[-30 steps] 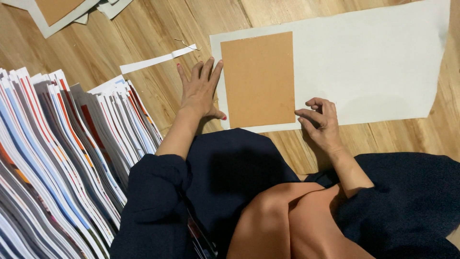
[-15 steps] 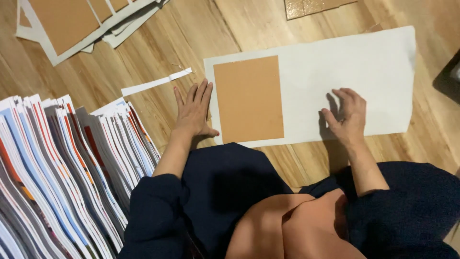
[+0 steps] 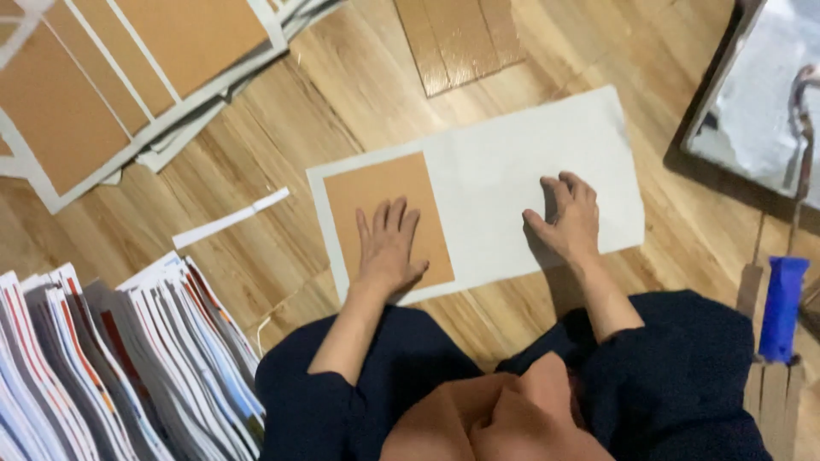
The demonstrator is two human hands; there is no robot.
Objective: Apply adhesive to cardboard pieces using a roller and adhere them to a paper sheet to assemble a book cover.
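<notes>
While the left hand lies flat, fingers spread, on the tan rectangular card panel, the right hand rests palm-down with fingers loosely curled on the large white paper sheet under that panel; neither hand grips anything. Sheet lies on wooden floor. Fanned stack of printed sheets left of the left hand; blue roller handle right of the right hand.

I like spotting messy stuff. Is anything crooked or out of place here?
A thin white paper strip lies loose and slanted on the wooden floor. The big white paper sheet under the left hand and right hand sits tilted too.
</notes>
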